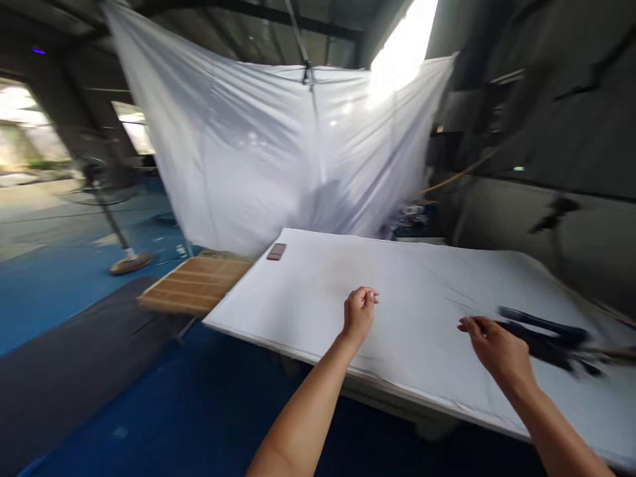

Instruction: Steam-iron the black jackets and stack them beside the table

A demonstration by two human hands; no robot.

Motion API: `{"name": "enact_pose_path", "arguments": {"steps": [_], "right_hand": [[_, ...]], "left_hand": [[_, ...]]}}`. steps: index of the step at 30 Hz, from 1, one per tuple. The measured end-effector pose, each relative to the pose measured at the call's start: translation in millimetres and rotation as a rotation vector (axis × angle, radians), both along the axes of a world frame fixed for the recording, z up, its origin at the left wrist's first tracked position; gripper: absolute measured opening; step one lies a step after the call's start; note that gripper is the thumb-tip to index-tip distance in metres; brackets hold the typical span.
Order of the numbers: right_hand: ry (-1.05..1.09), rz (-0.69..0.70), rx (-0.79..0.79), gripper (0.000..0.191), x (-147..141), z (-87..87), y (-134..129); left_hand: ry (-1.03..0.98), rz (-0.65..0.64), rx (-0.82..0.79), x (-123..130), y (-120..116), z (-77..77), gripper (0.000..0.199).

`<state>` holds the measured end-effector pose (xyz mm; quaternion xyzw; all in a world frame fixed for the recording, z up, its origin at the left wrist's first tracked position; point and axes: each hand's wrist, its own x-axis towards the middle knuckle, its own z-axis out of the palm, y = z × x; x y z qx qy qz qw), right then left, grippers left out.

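My left hand [359,314] is raised over the middle of the white-topped table [318,265], its fingers curled together in a pinch. Whatever it may hold is too small to see. To the right, my right hand [499,348] also has thumb and fingers pressed together; I cannot make out anything between them. Just beyond that hand lie blurred black items [544,334], one long and bar-like, their kind unclear. A few thin dark lines [464,298] show on the white surface between and beyond the hands. The hands are well apart.
A phone [277,252] lies near the table's far left corner. Beside that edge stands a low brown slatted table [196,285]. White sheeting [258,152] hangs behind. A stand fan [112,218] is on the blue floor at left.
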<state>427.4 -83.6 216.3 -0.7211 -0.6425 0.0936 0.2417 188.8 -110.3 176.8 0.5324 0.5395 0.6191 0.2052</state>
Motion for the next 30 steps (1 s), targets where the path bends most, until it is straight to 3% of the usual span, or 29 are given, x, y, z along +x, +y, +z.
{"name": "enact_pose_path", "arguments": {"steps": [3,6,9,12,16,22,26,30], "right_hand": [[0.092,0.215,-0.021,0.032,-109,-13.1,26],[0.158,0.411,-0.050,0.035,-205,-22.3,33],[0.216,0.582,-0.074,0.035,-291,-29.9,24],[0.256,0.749,-0.118,0.032,-364,-37.8,5],[0.280,0.981,-0.203,0.026,-442,-50.8,-27],[0.246,1.434,-0.213,0.028,-536,-80.8,-91],[0.215,1.649,-0.284,0.029,-576,-96.1,-157],[0.127,1.805,-0.400,0.024,-596,-103.3,-236]], "left_hand": [[-0.023,0.202,0.000,-99,-20,-7.1,0.025],[-0.022,0.417,-0.003,-178,-59,-12.4,0.024],[-0.022,0.641,-0.016,-235,-111,-17.7,0.025],[-0.029,0.852,-0.051,-273,-167,-24.9,0.026],[-0.035,1.143,-0.106,-292,-239,-34.8,0.025],[-0.084,1.504,-0.146,-285,-333,-45.1,0.024],[-0.142,1.715,-0.197,-270,-387,-54.1,0.026],[-0.178,1.866,-0.201,-248,-444,-68.8,0.027]]}}
